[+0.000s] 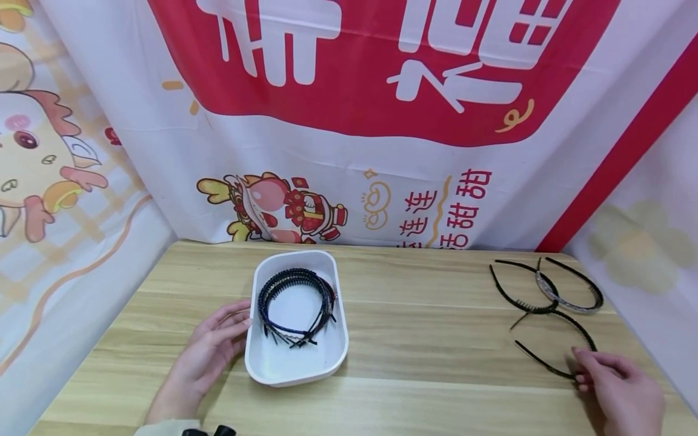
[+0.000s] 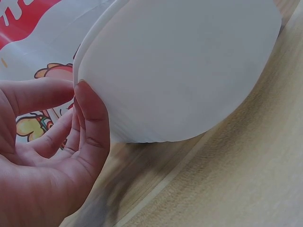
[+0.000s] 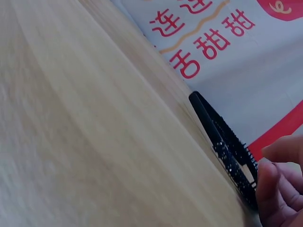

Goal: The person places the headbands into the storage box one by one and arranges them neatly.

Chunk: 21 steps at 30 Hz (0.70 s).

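Observation:
In the head view, my left hand [image 1: 215, 339] is at the left side of a white plastic basin [image 1: 297, 372]. The left wrist view shows thumb and forefinger pinching the basin's rim [image 2: 79, 56]. Inside the basin lies a bundle of several dark headbands [image 1: 289, 275], some toothed. At the right of the table, my right hand [image 1: 618, 384] pinches a black headband [image 1: 583, 330] by one side. Up close in the right wrist view, this headband [image 3: 232, 165] shows sparkling stones and small teeth, and the thumb and fingers [image 3: 269, 182] cover part of it.
Beyond the held headband lie another black headband [image 1: 512, 297] and a headband with a silvery band [image 1: 572, 306], overlapping each other. The wooden table [image 1: 420, 339] meets printed cloth [image 1: 349, 133] at the back. More cloth hangs on both sides.

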Available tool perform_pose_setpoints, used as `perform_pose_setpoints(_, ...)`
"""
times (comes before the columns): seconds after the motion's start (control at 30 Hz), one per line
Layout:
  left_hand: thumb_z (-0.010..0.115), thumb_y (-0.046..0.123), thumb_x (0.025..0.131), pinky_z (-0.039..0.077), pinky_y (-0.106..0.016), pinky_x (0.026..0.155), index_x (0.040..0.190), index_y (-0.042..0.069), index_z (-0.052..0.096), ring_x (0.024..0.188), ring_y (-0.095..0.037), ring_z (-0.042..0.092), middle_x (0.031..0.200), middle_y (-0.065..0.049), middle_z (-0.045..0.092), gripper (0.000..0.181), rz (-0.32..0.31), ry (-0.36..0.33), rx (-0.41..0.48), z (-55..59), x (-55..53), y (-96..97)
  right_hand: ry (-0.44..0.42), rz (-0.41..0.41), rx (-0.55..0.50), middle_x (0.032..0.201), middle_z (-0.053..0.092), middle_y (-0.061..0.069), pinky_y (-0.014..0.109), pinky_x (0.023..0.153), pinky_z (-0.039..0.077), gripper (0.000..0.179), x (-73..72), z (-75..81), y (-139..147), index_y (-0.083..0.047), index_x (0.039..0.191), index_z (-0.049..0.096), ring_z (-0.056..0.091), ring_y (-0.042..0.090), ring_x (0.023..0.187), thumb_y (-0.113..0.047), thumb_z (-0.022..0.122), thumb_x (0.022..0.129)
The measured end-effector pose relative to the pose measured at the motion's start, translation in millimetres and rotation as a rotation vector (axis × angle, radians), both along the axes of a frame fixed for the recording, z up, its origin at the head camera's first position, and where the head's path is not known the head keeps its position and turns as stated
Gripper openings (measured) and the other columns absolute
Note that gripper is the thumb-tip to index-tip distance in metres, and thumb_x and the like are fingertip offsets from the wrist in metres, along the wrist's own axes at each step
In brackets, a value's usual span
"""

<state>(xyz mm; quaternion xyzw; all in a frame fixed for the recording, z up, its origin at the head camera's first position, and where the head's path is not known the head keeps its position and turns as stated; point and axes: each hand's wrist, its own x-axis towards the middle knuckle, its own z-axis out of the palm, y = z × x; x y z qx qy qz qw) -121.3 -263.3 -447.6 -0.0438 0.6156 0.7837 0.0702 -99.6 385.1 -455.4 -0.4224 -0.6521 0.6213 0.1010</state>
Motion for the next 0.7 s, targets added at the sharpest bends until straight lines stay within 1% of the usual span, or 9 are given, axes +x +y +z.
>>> perform_pose_setpoints(0.07,0.057,-0.001,0.105,0.061,-0.029,0.094,0.129,0.024,0.067,0.109,-0.011,0.072,0.119,0.006,0.075,0.036,-0.001,-0.002,0.002,-0.1,0.1,-0.2,-0.036,0.009,0.021,0.063,0.072,-0.013,0.025,0.052,0.058,0.022,0.5,-1.1,2.6,-0.033,0.074,0.076,0.067,0.010,0.056,-0.026,0.089,0.090)
perform_pose_setpoints(0.2,0.057,0.000,0.106,0.061,-0.030,0.094,0.130,0.024,0.066,0.109,-0.011,0.071,0.120,0.006,0.075,0.036,-0.002,-0.005,-0.001,0.0,0.2,-0.3,-0.078,0.026,0.066,0.062,0.071,-0.013,0.025,0.051,0.058,0.024,4.1,-3.6,6.9,-0.033,0.071,0.074,0.067,0.010,0.056,-0.027,0.091,0.088)
perform_pose_setpoints(0.33,0.057,0.000,0.106,0.061,-0.030,0.094,0.130,0.024,0.066,0.109,-0.011,0.071,0.120,0.006,0.075,0.035,-0.003,-0.008,-0.005,0.5,1.3,0.0,-0.090,0.029,0.012,0.063,0.072,-0.007,0.029,0.051,0.060,0.023,7.2,-4.0,9.5,-0.028,0.072,0.074,0.067,0.013,0.054,-0.026,0.092,0.087)
perform_pose_setpoints(0.4,0.057,0.000,0.106,0.061,-0.029,0.095,0.130,0.024,0.066,0.109,-0.011,0.071,0.120,0.007,0.075,0.035,0.000,-0.011,-0.009,1.1,1.6,0.0,-0.107,0.037,0.016,0.063,0.073,-0.005,0.031,0.051,0.061,0.022,7.2,-4.4,9.5,-0.024,0.075,0.073,0.069,0.014,0.054,-0.026,0.090,0.089)
perform_pose_setpoints(0.43,0.058,0.000,0.106,0.061,-0.029,0.095,0.130,0.024,0.065,0.110,-0.011,0.071,0.120,0.007,0.075,0.035,0.001,-0.012,-0.010,1.5,1.7,0.0,-0.117,0.046,0.025,0.063,0.073,-0.004,0.032,0.052,0.062,0.021,7.4,-5.0,9.6,-0.020,0.078,0.072,0.070,0.015,0.054,-0.026,0.088,0.090)
perform_pose_setpoints(0.5,0.058,0.000,0.106,0.061,-0.029,0.096,0.130,0.024,0.065,0.110,-0.010,0.071,0.120,0.007,0.075,0.035,0.000,-0.016,-0.014,2.5,1.7,0.2,-0.150,0.087,0.104,0.060,0.072,-0.005,0.032,0.052,0.062,0.023,8.0,-6.9,10.1,-0.013,0.088,0.071,0.071,0.016,0.054,-0.030,0.085,0.093)
perform_pose_setpoints(0.6,0.058,0.000,0.106,0.061,-0.029,0.097,0.130,0.024,0.065,0.110,-0.009,0.071,0.120,0.008,0.075,0.035,-0.006,-0.013,-0.012,2.9,1.7,0.3,-0.207,0.142,0.210,0.057,0.071,-0.004,0.031,0.054,0.063,0.038,8.6,-10.2,13.3,-0.003,0.108,0.066,0.074,0.017,0.053,-0.037,0.079,0.096)
perform_pose_setpoints(0.67,0.058,0.000,0.105,0.061,-0.029,0.096,0.130,0.024,0.065,0.110,-0.009,0.071,0.120,0.008,0.075,0.035,-0.007,-0.014,-0.009,3.0,1.8,0.4,-0.227,0.166,0.232,0.057,0.072,-0.004,0.030,0.055,0.063,0.050,8.6,-11.2,15.2,0.001,0.118,0.061,0.075,0.017,0.054,-0.041,0.078,0.096)
perform_pose_setpoints(0.7,0.058,0.000,0.105,0.061,-0.029,0.096,0.129,0.025,0.066,0.109,-0.009,0.071,0.119,0.008,0.075,0.035,-0.005,-0.013,-0.007,2.9,2.0,0.4,-0.236,0.173,0.235,0.058,0.072,-0.004,0.030,0.055,0.063,0.052,8.5,-11.4,16.0,0.001,0.120,0.060,0.075,0.017,0.055,-0.042,0.078,0.096)
